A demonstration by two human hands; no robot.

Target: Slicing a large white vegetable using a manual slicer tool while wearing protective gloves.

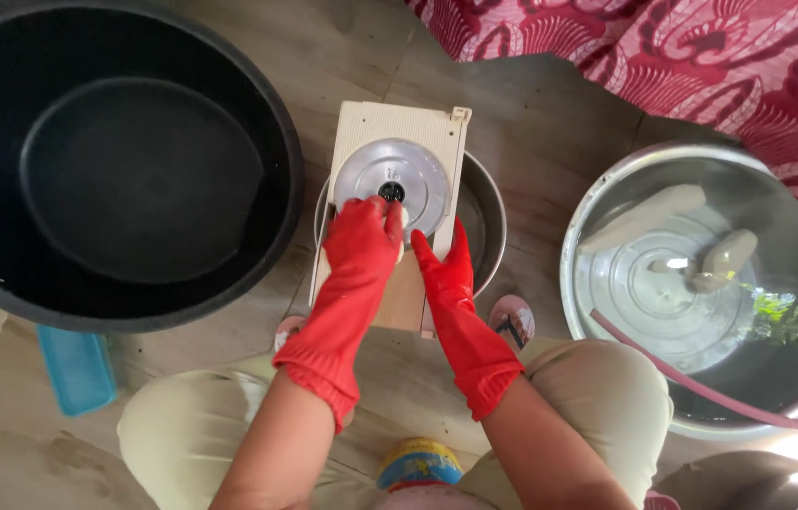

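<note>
Left of centre the red-gloved left hand (358, 247) presses, fingers curled, on a round metal lid (393, 183) lying on a beige panel (397, 127) over a small basin (486, 212), the right hand (446, 276) flat-open steadying its near edge; washing appears underway, rinsing pending.

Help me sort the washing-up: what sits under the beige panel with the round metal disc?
A small metal bowl sits under the beige panel, its rim showing on the right. The panel, its disc, the left hand and right hand cover the bowl's inside, so any contents stay unseen.
</note>
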